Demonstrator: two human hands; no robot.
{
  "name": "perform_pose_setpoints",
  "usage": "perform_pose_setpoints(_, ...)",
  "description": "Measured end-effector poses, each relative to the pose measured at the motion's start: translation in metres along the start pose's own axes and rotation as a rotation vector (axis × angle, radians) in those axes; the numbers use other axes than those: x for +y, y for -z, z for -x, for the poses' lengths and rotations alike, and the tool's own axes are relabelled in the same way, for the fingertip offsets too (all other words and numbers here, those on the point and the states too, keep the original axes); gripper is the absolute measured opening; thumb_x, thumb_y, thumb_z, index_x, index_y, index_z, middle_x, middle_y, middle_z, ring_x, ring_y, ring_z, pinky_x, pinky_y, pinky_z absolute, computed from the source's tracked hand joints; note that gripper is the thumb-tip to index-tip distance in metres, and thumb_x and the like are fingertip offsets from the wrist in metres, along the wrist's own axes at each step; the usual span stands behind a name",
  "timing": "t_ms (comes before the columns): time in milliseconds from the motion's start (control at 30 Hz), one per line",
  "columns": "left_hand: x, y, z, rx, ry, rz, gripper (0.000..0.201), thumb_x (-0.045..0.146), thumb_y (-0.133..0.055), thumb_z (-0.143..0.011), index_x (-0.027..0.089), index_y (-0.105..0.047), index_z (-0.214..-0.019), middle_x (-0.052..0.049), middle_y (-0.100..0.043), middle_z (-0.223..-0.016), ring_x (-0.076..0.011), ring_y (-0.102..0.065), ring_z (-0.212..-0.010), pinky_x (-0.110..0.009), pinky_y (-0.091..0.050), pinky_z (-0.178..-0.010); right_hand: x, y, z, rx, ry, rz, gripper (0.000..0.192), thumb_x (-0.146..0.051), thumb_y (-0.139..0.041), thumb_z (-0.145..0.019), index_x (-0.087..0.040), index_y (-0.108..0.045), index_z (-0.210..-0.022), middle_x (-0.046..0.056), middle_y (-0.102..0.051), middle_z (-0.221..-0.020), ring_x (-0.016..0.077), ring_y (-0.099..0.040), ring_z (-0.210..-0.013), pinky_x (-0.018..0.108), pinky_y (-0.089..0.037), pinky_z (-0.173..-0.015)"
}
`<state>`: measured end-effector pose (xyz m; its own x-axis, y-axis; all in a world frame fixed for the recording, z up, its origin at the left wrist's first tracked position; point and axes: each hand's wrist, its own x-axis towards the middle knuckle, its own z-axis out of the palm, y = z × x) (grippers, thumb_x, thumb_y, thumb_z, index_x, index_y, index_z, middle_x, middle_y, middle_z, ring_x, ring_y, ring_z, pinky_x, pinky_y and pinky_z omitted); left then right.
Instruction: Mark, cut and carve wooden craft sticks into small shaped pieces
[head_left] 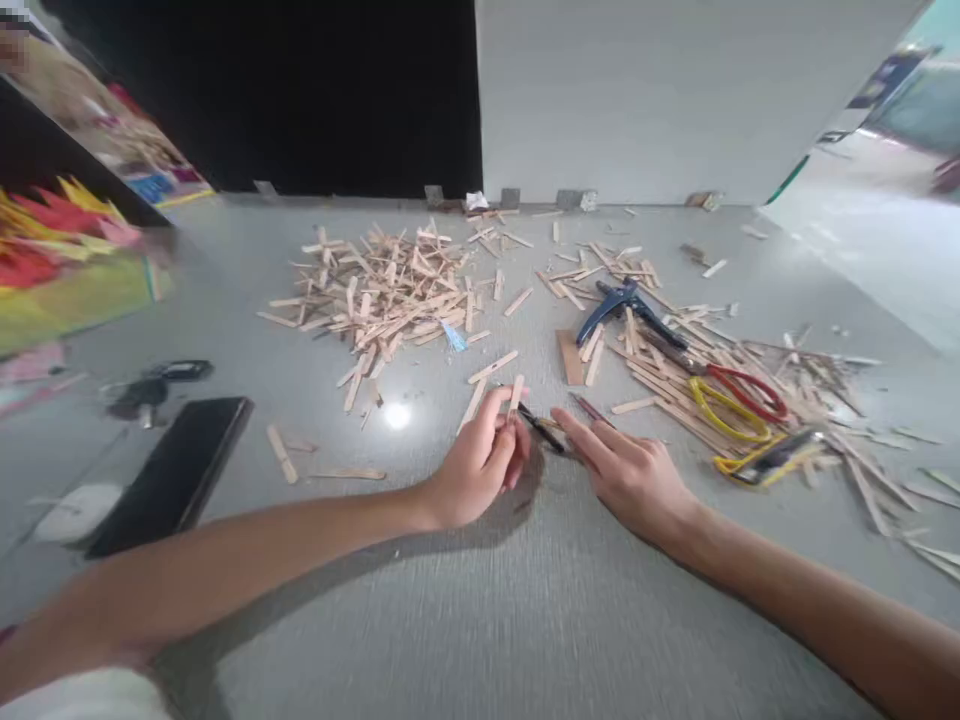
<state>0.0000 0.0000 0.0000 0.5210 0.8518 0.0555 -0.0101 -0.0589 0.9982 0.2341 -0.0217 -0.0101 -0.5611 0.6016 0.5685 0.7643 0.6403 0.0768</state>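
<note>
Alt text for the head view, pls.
A left hand holds a short wooden stick above a gray table; the right hand is nearby, beside a black pen-like object. Beyond are a heap of sticks and, to its right, a blue tool; a black phone-like slab lies at left.

Pale flat wooden stick (pixel 517 393) stood near-upright, pinched in left hand (pixel 484 458). Slim black tool (pixel 546 433) lay slantwise between hands. Slim dark-red tool (pixel 589 407) showed beside right hand (pixel 634 475), partly hidden.
</note>
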Motion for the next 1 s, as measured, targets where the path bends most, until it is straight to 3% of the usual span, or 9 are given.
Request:
perform_pose_setpoints(600, 0.0001, -0.0016, -0.0018, 0.01, 0.017, -0.008, 0.028, 0.025, -0.037, -0.109, 0.023, -0.037, -0.137, 0.005, -0.057, -0.085, -0.0073, -0.051, -0.051, -0.021, -0.041, -0.046, -0.0003, 0.0064, -0.0019, -0.071, -0.003, 0.001, 0.045, -0.002, -0.036, -0.106, -0.012, -0.067, -0.138, -0.001, -0.066, -0.072, 0.0103, -0.057, -0.052, 0.024, -0.038, -0.047)
perform_pose_setpoints(1000, -0.0008, -0.0008, -0.0013, 0.012, 0.023, -0.013, 0.027, 0.028, -0.036, -0.11, 0.024, -0.038, -0.137, 0.005, -0.056, -0.086, -0.0076, -0.05, -0.051, -0.022, -0.041, -0.046, -0.0038, 0.0085, -0.0047, -0.04, -0.018, 0.045, 0.047, 0.003, -0.036, -0.102, -0.01, -0.069, -0.134, -0.001, -0.065, -0.072, 0.0106, -0.058, -0.051, 0.025, -0.037, -0.046)
